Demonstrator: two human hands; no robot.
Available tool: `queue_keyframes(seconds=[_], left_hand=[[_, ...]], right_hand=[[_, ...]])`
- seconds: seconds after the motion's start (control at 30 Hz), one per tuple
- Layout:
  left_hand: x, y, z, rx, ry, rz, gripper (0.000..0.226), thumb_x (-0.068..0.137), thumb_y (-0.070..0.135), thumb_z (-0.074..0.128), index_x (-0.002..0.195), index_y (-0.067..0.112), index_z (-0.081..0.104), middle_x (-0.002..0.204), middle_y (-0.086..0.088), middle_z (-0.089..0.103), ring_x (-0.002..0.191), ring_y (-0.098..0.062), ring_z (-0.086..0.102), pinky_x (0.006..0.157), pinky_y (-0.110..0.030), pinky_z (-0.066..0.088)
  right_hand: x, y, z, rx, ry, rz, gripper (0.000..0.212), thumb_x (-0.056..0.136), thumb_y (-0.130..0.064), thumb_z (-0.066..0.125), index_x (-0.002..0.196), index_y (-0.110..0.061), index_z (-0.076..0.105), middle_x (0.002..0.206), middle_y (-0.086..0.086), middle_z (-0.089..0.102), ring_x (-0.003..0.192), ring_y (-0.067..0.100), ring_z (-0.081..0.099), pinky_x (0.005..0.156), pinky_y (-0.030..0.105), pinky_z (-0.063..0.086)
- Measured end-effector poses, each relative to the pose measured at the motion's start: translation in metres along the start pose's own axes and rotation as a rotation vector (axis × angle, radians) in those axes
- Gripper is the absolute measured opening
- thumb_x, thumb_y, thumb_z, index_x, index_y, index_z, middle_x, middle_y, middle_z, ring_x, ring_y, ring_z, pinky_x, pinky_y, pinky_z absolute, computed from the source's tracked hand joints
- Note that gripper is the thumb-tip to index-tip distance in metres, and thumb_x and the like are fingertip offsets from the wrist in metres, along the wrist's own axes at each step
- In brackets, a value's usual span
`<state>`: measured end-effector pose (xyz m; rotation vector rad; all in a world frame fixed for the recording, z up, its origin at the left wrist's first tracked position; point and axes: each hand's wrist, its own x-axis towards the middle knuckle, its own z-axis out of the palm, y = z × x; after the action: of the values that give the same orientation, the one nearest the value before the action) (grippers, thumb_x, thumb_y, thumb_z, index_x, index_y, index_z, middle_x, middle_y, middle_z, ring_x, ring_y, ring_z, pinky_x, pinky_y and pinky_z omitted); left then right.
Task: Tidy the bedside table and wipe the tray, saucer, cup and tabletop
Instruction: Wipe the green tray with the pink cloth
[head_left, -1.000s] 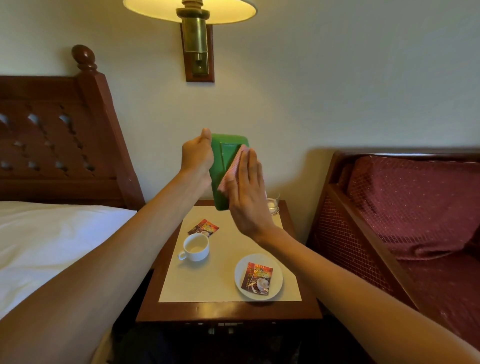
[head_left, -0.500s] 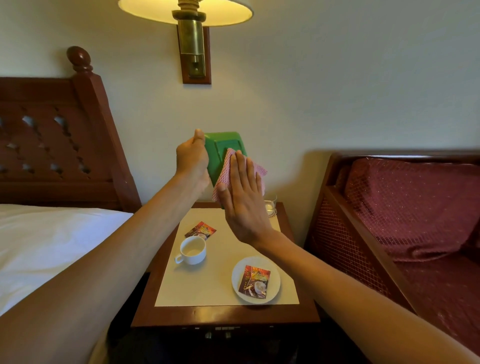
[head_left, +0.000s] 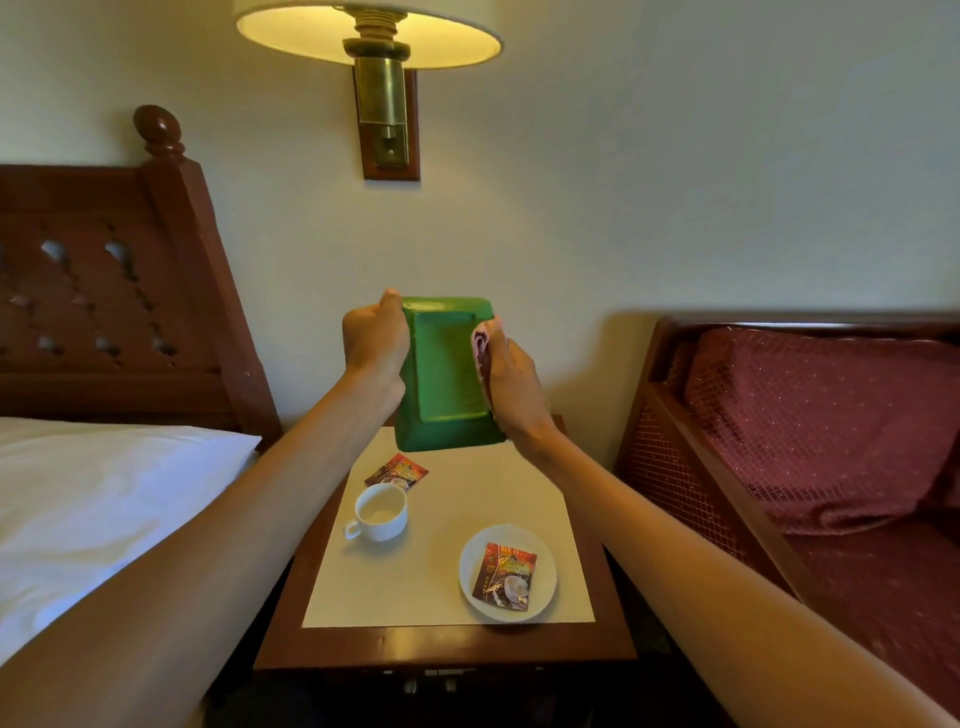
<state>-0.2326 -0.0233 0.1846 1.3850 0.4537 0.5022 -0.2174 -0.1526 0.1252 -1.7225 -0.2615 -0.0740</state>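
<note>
Bare left hand (head_left: 375, 338), right hand (head_left: 511, 384), forearms uncovered, seemingly to elbows

A lit wall lamp (head_left: 369, 36) hangs above; wooden headboard (head_left: 104, 291) left, perhaps a cushioned settee (head_left: 810, 426) right.

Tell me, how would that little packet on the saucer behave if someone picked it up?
The packet looks thin and flat, so it is probably light and bendy. It lies loose on the glossy saucer, so a push would likely slide it.
</note>
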Motion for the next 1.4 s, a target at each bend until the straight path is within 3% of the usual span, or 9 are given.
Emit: queue_keyframes(seconds=[0.1, 0.27, 0.4, 0.6, 0.77, 0.97, 1.2, 1.33, 1.4], left_hand=[[0.007, 0.002, -0.001, 0.019, 0.033, 0.034, 0.038, 0.099, 0.030, 0.047, 0.064, 0.017, 0.044, 0.066, -0.005, 0.052, 0.063, -0.021, 0.056, 0.058, -0.027, 0.047], [0.002, -0.013, 0.000, 0.098, -0.112, -0.098, 0.029, 0.101, 0.036, 0.046, 0.085, 0.014, 0.055, 0.079, -0.011, 0.059, 0.072, -0.026, 0.060, 0.066, -0.031, 0.050], [0.007, -0.004, 0.002, 0.078, -0.051, -0.073, 0.030, 0.100, 0.034, 0.048, 0.077, 0.015, 0.052, 0.079, -0.011, 0.058, 0.072, -0.026, 0.059, 0.068, -0.033, 0.051], [0.016, 0.000, -0.003, -0.173, 0.077, -0.079, 0.029, 0.099, 0.024, 0.048, 0.072, 0.015, 0.048, 0.070, -0.002, 0.053, 0.070, -0.023, 0.058, 0.070, -0.033, 0.050], [0.017, 0.005, -0.026, -0.075, -0.441, -0.180, 0.010, 0.087, 0.027, 0.068, 0.088, 0.018, 0.064, 0.078, -0.005, 0.063, 0.067, -0.019, 0.066, 0.065, -0.028, 0.055], [0.014, 0.010, -0.038, 0.270, -0.879, -0.141, 0.047, 0.089, 0.029, 0.067, 0.127, 0.001, 0.062, 0.118, -0.021, 0.069, 0.106, -0.037, 0.068, 0.089, -0.047, 0.058], [0.018, 0.008, -0.031, 0.198, -0.630, -0.073, 0.030, 0.085, 0.025, 0.074, 0.105, 0.002, 0.072, 0.102, -0.021, 0.073, 0.091, -0.038, 0.071, 0.075, -0.045, 0.061], [0.023, 0.012, -0.016, 0.031, -0.313, -0.048, 0.017, 0.087, 0.026, 0.073, 0.089, 0.009, 0.069, 0.090, -0.015, 0.068, 0.078, -0.031, 0.067, 0.075, -0.046, 0.058], [0.024, 0.012, -0.017, 0.029, -0.334, -0.047, 0.021, 0.090, 0.025, 0.070, 0.097, 0.005, 0.068, 0.093, -0.017, 0.068, 0.082, -0.032, 0.068, 0.075, -0.047, 0.059]], right_hand=[[-0.007, 0.004, -0.003, 0.023, -0.035, -0.026, 0.055, 0.106, -0.049, 0.025, 0.114, -0.013, 0.066, 0.100, 0.000, 0.073, 0.087, 0.007, 0.070, 0.062, 0.012, 0.051], [0.009, -0.016, -0.012, 0.006, 0.019, -0.071, 0.059, 0.106, -0.049, 0.029, 0.076, -0.012, 0.064, 0.068, 0.003, 0.065, 0.063, 0.012, 0.063, 0.063, 0.030, 0.051], [0.004, -0.014, -0.008, 0.026, 0.006, -0.025, 0.062, 0.105, -0.053, 0.026, 0.091, -0.011, 0.070, 0.080, 0.005, 0.073, 0.075, 0.015, 0.070, 0.069, 0.029, 0.056], [-0.016, -0.004, -0.013, 0.031, -0.080, -0.009, 0.061, 0.104, -0.052, 0.030, 0.103, -0.004, 0.068, 0.074, 0.012, 0.072, 0.051, 0.016, 0.067, 0.037, 0.019, 0.044], [0.000, -0.009, -0.040, -0.049, -0.079, 0.057, 0.055, 0.099, -0.054, 0.047, 0.066, -0.012, 0.061, 0.054, 0.005, 0.057, 0.041, 0.016, 0.052, 0.041, 0.023, 0.042], [0.012, -0.011, -0.046, -0.187, -0.047, 0.073, 0.050, 0.094, -0.051, 0.054, 0.060, -0.015, 0.052, 0.059, 0.012, 0.050, 0.047, 0.021, 0.046, 0.045, 0.029, 0.036], [0.007, -0.004, -0.038, 0.011, 0.069, 0.248, 0.049, 0.099, -0.049, 0.044, 0.069, -0.012, 0.051, 0.046, 0.003, 0.043, 0.033, 0.014, 0.039, 0.039, 0.021, 0.029], [0.012, -0.012, -0.017, 0.278, 0.154, 0.313, 0.051, 0.103, -0.048, 0.036, 0.099, -0.004, 0.060, 0.085, 0.015, 0.067, 0.068, 0.024, 0.068, 0.045, 0.022, 0.048], [0.017, -0.014, -0.017, 0.281, 0.178, 0.324, 0.049, 0.102, -0.048, 0.037, 0.104, -0.004, 0.060, 0.091, 0.015, 0.067, 0.074, 0.028, 0.068, 0.045, 0.024, 0.049]])
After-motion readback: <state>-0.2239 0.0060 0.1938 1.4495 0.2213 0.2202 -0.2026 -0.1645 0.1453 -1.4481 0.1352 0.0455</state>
